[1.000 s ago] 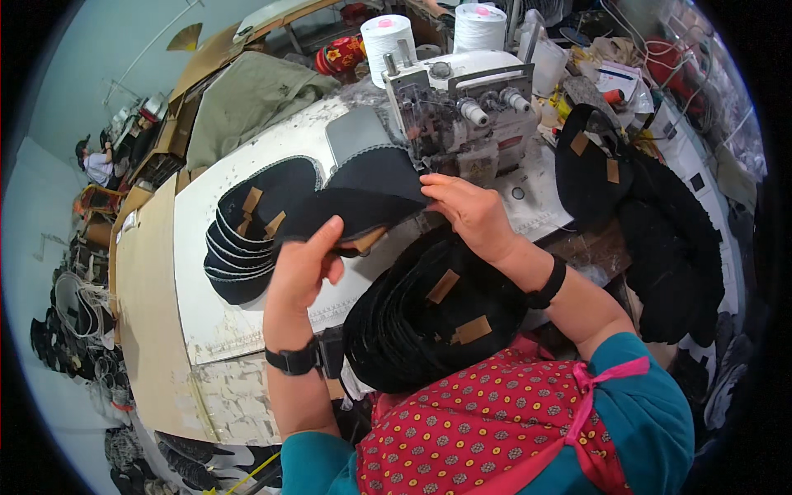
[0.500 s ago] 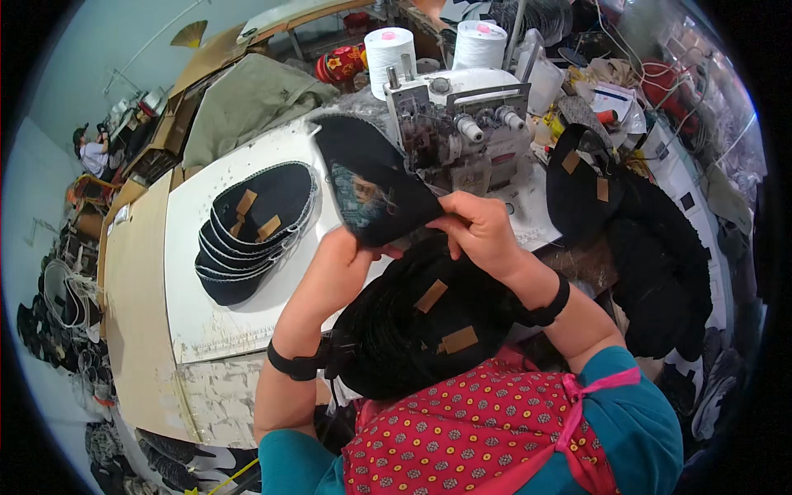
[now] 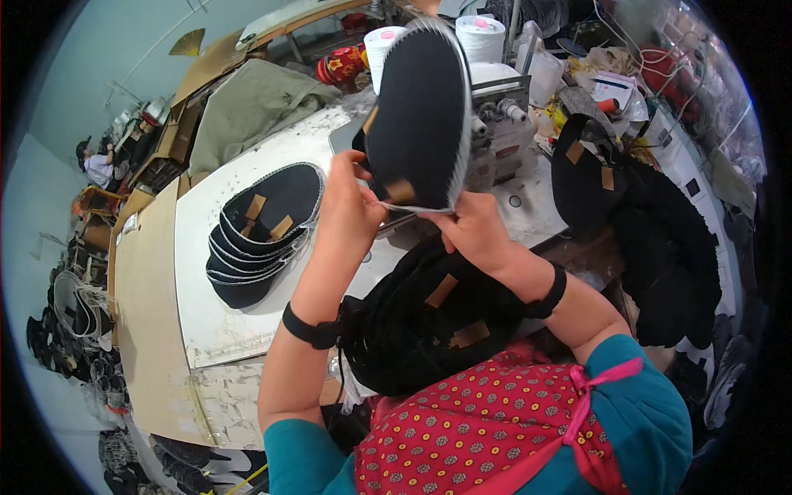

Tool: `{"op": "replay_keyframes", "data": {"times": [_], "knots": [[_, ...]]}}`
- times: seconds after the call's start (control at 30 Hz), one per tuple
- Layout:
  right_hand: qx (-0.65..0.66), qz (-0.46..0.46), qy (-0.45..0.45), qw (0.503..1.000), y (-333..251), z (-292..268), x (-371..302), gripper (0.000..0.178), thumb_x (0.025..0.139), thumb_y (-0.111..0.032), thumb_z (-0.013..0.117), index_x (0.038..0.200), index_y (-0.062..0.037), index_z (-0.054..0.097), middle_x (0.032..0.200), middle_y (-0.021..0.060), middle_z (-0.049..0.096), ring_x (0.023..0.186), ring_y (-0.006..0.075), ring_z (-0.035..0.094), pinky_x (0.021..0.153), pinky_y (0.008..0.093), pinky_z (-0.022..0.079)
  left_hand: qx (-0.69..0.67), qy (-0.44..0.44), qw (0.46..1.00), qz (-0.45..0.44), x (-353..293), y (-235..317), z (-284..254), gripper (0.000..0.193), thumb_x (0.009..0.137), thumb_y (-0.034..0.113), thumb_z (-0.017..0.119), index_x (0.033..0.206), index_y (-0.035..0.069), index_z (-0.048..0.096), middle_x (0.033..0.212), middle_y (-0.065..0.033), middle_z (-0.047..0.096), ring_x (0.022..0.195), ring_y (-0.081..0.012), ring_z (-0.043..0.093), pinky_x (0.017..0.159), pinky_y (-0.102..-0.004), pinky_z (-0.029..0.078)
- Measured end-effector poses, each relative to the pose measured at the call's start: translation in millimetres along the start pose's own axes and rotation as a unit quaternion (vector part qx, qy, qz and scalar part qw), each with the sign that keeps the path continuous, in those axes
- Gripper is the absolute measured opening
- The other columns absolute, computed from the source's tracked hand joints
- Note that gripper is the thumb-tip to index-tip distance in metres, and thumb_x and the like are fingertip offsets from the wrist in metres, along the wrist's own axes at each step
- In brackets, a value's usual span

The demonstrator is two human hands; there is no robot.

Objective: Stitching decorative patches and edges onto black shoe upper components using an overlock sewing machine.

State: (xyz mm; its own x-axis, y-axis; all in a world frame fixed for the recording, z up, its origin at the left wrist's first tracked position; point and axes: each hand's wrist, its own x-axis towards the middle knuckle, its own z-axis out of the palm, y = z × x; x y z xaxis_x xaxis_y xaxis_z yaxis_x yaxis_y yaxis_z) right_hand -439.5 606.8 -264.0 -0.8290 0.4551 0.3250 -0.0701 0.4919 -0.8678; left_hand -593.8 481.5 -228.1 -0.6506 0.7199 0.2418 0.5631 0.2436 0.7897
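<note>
Both my hands hold up a black sole-shaped fabric piece (image 3: pixel 419 107) with a whitish stitched edge, upright in front of the sewing machine (image 3: pixel 505 144). My left hand (image 3: pixel 351 206) grips its lower left side, fingers partly behind it. My right hand (image 3: pixel 478 233) pinches the bottom edge near the right corner. A small brown patch shows near its lower end. Below my hands, a pile of black fabric pieces (image 3: pixel 396 330) with brown patches rests at my lap. Left on the white table (image 3: pixel 198 289) lies an overlapping stack of black pieces (image 3: pixel 268 227) with white stitched edges.
Two white thread cones (image 3: pixel 480 40) stand behind the machine. More black pieces (image 3: pixel 590 186) and dark fabric (image 3: pixel 668 264) hang at the right. A grey-green cloth (image 3: pixel 256 111) covers something at the far left. Another person (image 3: pixel 99 161) is in the far background.
The black piece has been raised and turned upright, now showing its whitish edge and covering part of the machine. My left hand has moved up along its side.
</note>
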Motion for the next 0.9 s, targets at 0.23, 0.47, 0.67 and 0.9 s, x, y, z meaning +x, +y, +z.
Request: {"op": "replay_keyframes", "data": {"times": [0.23,0.47,0.67,0.9], "knots": [[0.065,-0.190,0.005,0.980,19,-13,-14,0.037,0.076,0.016,0.061,0.108,-0.0014,0.066,0.107,0.0122,0.071,0.075,0.0117,0.067,0.061,0.0245,0.052,-0.204,-0.102,0.971,-0.064,-5,-47,3,0.031,0.077,-0.013,0.067,0.102,0.003,0.063,0.088,-0.0039,0.065,0.075,-0.0085,0.059,0.063,-0.0222,0.046],[0.016,-0.206,-0.105,0.973,24,-23,-35,0.031,0.076,0.013,0.063,0.104,-0.0018,0.066,0.111,0.0139,0.071,0.074,0.0208,0.071,0.060,0.0265,0.055,-0.479,0.036,0.868,-0.125,-15,-52,-6,0.028,0.101,0.022,0.045,0.100,0.003,0.066,0.101,-0.0048,0.065,0.083,-0.0125,0.058,0.074,-0.0245,0.046],[0.019,-0.195,-0.033,0.980,34,-10,-23,0.023,0.080,0.008,0.065,0.102,-0.0007,0.065,0.109,0.0138,0.071,0.060,0.0183,0.067,0.054,0.0261,0.053,-0.325,0.066,0.943,-0.002,8,-51,-3,0.026,0.103,0.020,0.052,0.118,0.000,0.059,0.115,-0.0065,0.064,0.104,-0.0129,0.057,0.095,-0.0265,0.043],[-0.020,-0.196,0.027,0.980,37,14,-4,0.016,0.085,-0.001,0.068,0.101,-0.0005,0.065,0.109,0.0136,0.070,0.061,0.0206,0.066,0.056,0.0283,0.053,-0.272,0.160,0.947,-0.062,21,-108,-23,0.018,0.099,0.020,0.061,0.103,0.003,0.064,0.090,0.0004,0.065,0.080,-0.0052,0.055,0.070,-0.0213,0.041]]}}
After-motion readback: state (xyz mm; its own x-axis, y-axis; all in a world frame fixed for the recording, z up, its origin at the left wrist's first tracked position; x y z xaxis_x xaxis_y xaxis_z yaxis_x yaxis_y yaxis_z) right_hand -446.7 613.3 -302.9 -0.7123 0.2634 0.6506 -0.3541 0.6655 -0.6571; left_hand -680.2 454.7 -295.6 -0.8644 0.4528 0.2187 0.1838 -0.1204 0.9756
